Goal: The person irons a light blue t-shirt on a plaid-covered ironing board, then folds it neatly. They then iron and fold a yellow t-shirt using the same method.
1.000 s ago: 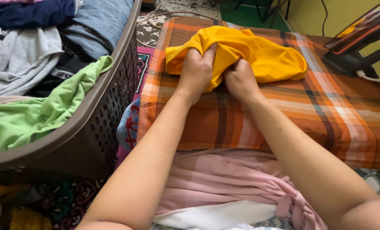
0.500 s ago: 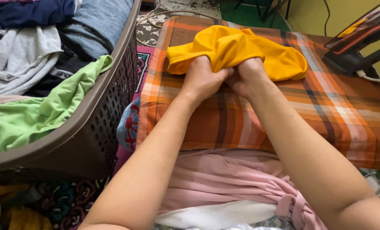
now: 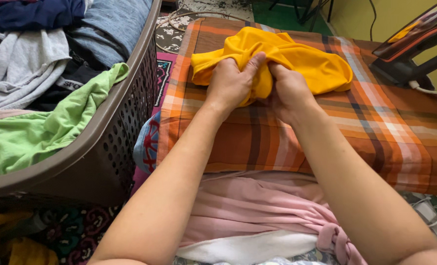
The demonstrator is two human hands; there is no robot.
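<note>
A crumpled yellow garment (image 3: 306, 61) lies on an orange plaid cloth (image 3: 326, 142) that covers a low flat surface. My left hand (image 3: 230, 81) grips a bunch of the yellow fabric at its near edge, thumb and fingers pinched around a fold. Right beside it, my right hand (image 3: 289, 91) clutches the same fabric, knuckles toward me. The two hands almost touch, and the fold between them is partly hidden by the fingers.
A brown perforated laundry basket (image 3: 105, 147) stands at the left, piled with green, grey and dark blue clothes. A clothes iron (image 3: 409, 49) rests at the far right of the plaid cloth, its white cord trailing. Pink fabric (image 3: 257, 211) lies near me.
Both hands have drawn slightly toward me with the yellow garment, bunching it tighter; the left hand's fingers now wrap over a raised fold.
</note>
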